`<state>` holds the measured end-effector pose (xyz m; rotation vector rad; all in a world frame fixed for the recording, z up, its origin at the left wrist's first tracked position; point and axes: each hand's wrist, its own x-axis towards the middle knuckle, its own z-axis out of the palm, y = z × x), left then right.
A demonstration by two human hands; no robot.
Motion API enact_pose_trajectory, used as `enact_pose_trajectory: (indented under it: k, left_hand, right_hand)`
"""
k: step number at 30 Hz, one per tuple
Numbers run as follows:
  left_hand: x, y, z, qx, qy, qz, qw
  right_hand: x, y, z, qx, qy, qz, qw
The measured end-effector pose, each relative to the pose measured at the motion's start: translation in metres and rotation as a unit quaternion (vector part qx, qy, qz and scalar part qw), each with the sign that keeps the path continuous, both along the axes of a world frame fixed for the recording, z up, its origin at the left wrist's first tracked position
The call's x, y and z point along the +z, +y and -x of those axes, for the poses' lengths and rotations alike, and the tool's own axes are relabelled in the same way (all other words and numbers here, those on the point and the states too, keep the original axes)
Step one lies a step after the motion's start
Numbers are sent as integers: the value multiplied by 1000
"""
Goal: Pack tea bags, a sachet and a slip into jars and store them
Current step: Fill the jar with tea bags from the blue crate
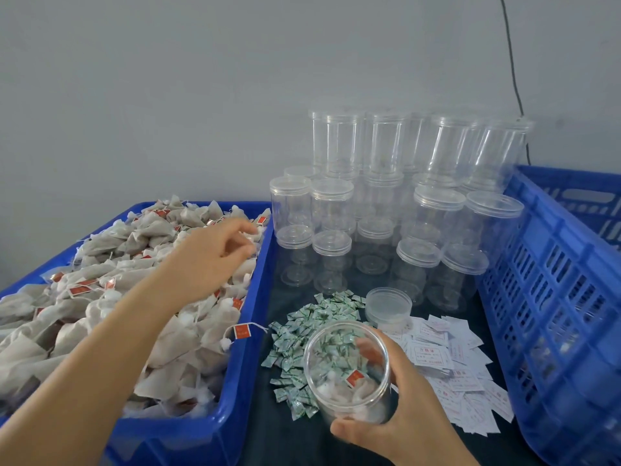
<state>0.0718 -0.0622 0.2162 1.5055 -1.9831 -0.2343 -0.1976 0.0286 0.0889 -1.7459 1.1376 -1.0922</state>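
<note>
One clear jar (347, 371) is in work, gripped near its base by the right hand (400, 408), fingers and thumb wrapped round the smooth plastic wall, mouth open and tipped toward the viewer. A few tea bags with a red tag lie in its bottom, so filling looks barely begun; neither sachet nor slip can be seen inside, and its lid (388, 306), a shallow translucent disc, rests on the dark mat just beyond.

Beside the jar, a loose heap of small green-and-white sachets (302, 344), crinkled and pillow-shaped, spreads over the mat; to its right lies a fan of flat white slips (450, 361) printed in red.

On the left, a blue plastic crate (242, 381) is heaped with tea bags (100, 317): soft, greyish mesh pouches with strings and red paper tags. The left hand (208, 260) reaches over the far part of that heap, fingers loosely curled down toward the bags; whether it already pinches one I cannot tell.

Farther back stand many empty lidded jars (396, 203), stacked in tiers against the grey wall. A slotted blue basket (554, 297) on the right shows no packed jars that I can make out, so nearly all the packing and storing seems left.
</note>
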Motion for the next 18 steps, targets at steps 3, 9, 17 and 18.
enact_pose_trajectory:
  k: [3,9,17,18]
  left_hand:
    - [-23,-19,-20,96,-53,-13,994]
    - [-64,-40,-47,177,-253,-99,946]
    - [-80,-51,-51,172,-301,-124,930]
    - [-81,-52,-50,175,-295,-120,932]
  right_hand:
    - [-1,-1,0,-7,-2,-5,1000]
    - [-3,-4,-2,-12,4,-1,1000]
    - [5,-15,-14,30,-3,7,1000]
    - [6,-17,-16,27,-4,6,1000]
